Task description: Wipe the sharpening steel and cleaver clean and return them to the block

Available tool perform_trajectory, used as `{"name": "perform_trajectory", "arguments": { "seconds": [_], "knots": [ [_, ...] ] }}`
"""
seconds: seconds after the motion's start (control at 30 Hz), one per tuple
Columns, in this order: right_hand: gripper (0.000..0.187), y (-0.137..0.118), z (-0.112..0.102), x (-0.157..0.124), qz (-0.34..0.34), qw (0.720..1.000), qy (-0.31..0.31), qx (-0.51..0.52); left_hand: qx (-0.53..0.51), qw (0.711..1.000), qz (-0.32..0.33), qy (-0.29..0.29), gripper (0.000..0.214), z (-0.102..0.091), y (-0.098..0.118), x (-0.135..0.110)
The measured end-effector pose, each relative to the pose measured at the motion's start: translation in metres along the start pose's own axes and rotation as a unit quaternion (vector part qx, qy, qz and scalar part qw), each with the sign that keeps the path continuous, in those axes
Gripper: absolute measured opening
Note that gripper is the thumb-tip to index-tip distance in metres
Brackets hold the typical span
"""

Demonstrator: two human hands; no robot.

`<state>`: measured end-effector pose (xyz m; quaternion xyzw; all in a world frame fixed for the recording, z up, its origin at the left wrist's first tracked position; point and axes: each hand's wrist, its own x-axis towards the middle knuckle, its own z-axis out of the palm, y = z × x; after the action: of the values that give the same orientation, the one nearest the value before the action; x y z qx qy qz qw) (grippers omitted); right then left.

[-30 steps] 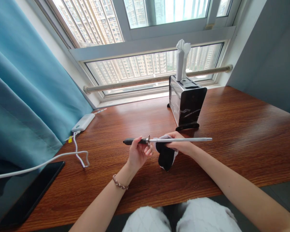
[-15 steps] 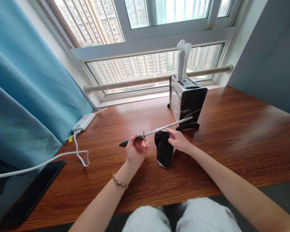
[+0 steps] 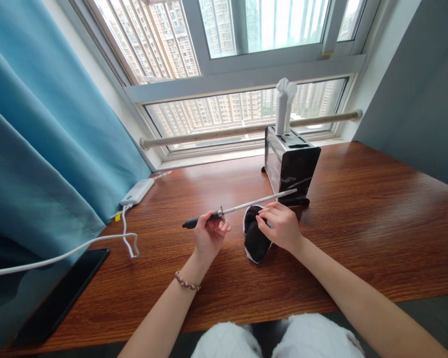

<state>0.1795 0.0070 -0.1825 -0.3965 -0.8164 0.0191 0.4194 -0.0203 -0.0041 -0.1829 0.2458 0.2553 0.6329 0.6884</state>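
Note:
My left hand [image 3: 210, 232] is closed around the black handle of a sharpening steel [image 3: 257, 201]. Its thin grey rod points to the right and slightly up, and a metal ring guard sits between handle and rod. Below the rod lies a black cloth [image 3: 257, 242] with white edges, folded on the table. My right hand [image 3: 281, 226] is over the cloth's upper right part, just under the rod's far end. Its fingers are bent and slightly apart, with nothing visible gripped; the hand covers part of the cloth.
Behind the rod's tip stands a black knife block [image 3: 298, 166] with white-wrapped handles [image 3: 282, 107] sticking up. At left are a white power bank [image 3: 138, 192], a white cable [image 3: 78, 246] and a black tablet [image 3: 65, 293] on the wooden table [image 3: 358, 214]. A blue curtain [image 3: 59, 124] hangs beside the window.
My right hand has let go of the cloth's edge and shifted over the cloth, nearer the rod. The left hand still holds the sharpening steel in nearly the same pose. The view has tilted slightly.

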Motion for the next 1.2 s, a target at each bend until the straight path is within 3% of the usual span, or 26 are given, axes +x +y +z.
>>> {"name": "perform_trajectory", "arguments": {
  "seconds": [0.13, 0.23, 0.33, 0.47, 0.57, 0.7, 0.83, 0.93, 1.1, 1.2],
  "knots": [
    [0.017, -0.004, -0.004, -0.004, -0.099, 0.995, -0.004, 0.022, 0.073, 0.997, 0.007, -0.030, 0.029, 0.011, 0.001, -0.004],
    [0.010, -0.013, -0.010, -0.003, -0.167, 0.984, 0.034, 0.055, 0.137, 0.989, 0.014, -0.053, 0.030, 0.025, 0.003, -0.011],
    [0.025, -0.031, -0.019, 0.003, -0.190, 0.978, 0.061, 0.064, 0.185, 0.980, 0.035, -0.060, 0.027, 0.041, 0.000, -0.023],
    [0.037, -0.061, -0.039, 0.017, -0.173, 0.985, 0.014, 0.009, 0.247, 0.962, 0.119, 0.010, 0.010, 0.054, -0.010, -0.040],
    [0.033, -0.074, -0.058, 0.026, -0.179, 0.983, -0.004, -0.031, 0.296, 0.943, 0.147, 0.046, 0.019, 0.060, -0.019, -0.050],
    [0.032, -0.074, -0.089, 0.034, -0.213, 0.975, 0.022, -0.056, 0.344, 0.914, 0.189, 0.101, 0.030, 0.068, -0.030, -0.058],
    [0.035, -0.066, -0.124, 0.039, -0.275, 0.959, 0.017, -0.063, 0.372, 0.902, 0.211, 0.056, 0.032, 0.090, -0.039, -0.057],
    [0.034, -0.061, -0.145, 0.043, -0.279, 0.956, 0.031, -0.090, 0.370, 0.899, 0.230, 0.035, 0.035, 0.122, -0.043, -0.046],
    [0.034, -0.048, -0.173, 0.054, -0.203, 0.974, 0.027, -0.099, 0.305, 0.936, 0.158, -0.082, 0.045, 0.183, -0.038, -0.032],
    [0.030, -0.034, -0.201, 0.067, -0.141, 0.977, 0.102, -0.120, 0.314, 0.921, 0.160, -0.168, 0.044, 0.205, -0.023, -0.038]
  ]
}}
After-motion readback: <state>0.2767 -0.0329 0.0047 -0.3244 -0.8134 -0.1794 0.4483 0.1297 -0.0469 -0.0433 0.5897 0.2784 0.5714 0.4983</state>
